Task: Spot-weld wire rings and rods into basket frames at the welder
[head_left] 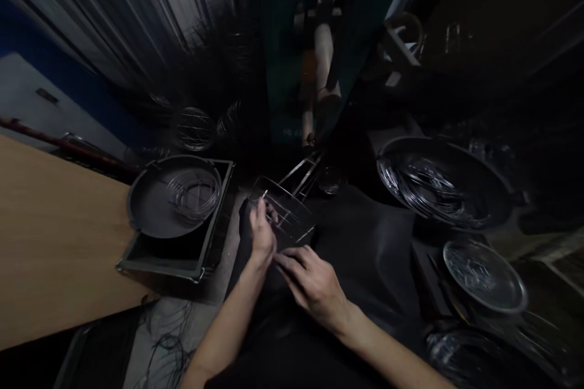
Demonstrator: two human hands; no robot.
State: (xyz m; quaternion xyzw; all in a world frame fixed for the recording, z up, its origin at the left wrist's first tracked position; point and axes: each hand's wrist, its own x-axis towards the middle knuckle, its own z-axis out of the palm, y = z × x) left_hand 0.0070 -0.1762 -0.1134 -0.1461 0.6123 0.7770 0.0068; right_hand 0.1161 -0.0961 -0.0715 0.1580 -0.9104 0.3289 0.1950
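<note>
My left hand [261, 232] is closed on the near left side of a small wire frame [285, 209] made of thin metal rods, held over my dark lap. My right hand [310, 279] sits just below the frame, its fingers curled against the frame's lower edge. The frame's long rods run up and away toward the right. The scene is dim, so the fine wires are hard to separate.
A round dark pan [157, 209] with wire rings sits on a grey crate [182, 264] left of my hands. A wooden board [55, 237] lies far left. Large dishes of wire rings [438, 185] [483, 273] stand right. Loose wires [168, 340] lie on the floor.
</note>
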